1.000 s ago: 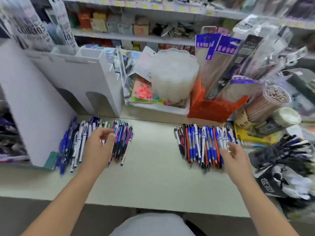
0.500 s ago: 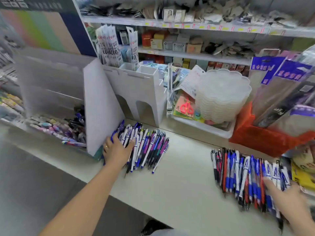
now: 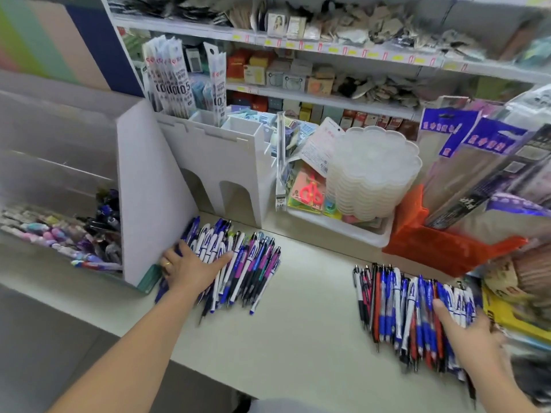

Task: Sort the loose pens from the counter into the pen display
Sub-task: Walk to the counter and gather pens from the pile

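Slim plastic pens are lying in two loose heaps on the smooth pale counter (image 3: 298, 293). The left hand (image 3: 190, 268) is resting flat, fingers spread, on the left heap (image 3: 238, 260) beside the white board pen display (image 3: 155, 198) (ring on one finger). The right hand (image 3: 471, 332) is lying open on the right heap (image 3: 399, 311).

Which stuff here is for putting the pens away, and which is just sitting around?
For the job:
left pen pile under the left hand
right pen pile under the right hand
pen display

Just sitting around:
stack of clear trays
orange bin
red scissors pack
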